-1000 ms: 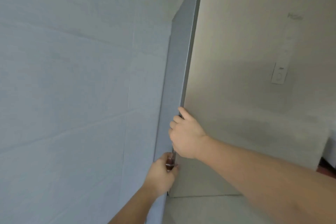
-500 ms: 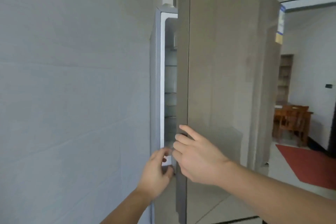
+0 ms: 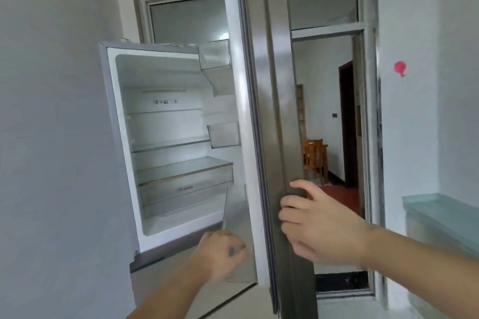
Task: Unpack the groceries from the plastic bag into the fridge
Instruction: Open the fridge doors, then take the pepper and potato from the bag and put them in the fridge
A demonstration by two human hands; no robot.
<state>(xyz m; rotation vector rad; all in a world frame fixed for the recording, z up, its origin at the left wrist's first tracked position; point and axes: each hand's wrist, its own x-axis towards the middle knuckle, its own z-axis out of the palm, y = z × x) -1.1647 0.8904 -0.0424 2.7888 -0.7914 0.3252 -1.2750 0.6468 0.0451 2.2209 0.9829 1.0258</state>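
Observation:
The fridge [image 3: 124,153] stands against the left wall with its upper compartment open and its glass shelves [image 3: 181,166] bare. The grey fridge door [image 3: 274,111] is swung out edge-on towards me. My right hand [image 3: 318,223] grips the door's outer edge, fingers curled round it. My left hand [image 3: 220,251], blurred, is low by the door's inner side near its white gasket, fingers curled; whether it holds anything I cannot tell. No plastic bag or groceries are in view.
Clear door bins [image 3: 224,134] line the inside of the door. A doorway [image 3: 334,137] behind the door leads to a room with a wooden chair [image 3: 315,158] and red floor. A glass-topped counter [image 3: 440,212] stands at the right.
The fridge door has swung wide from nearly closed, exposing the interior. My right hand moved with the door's edge to the right; my left hand dropped lower.

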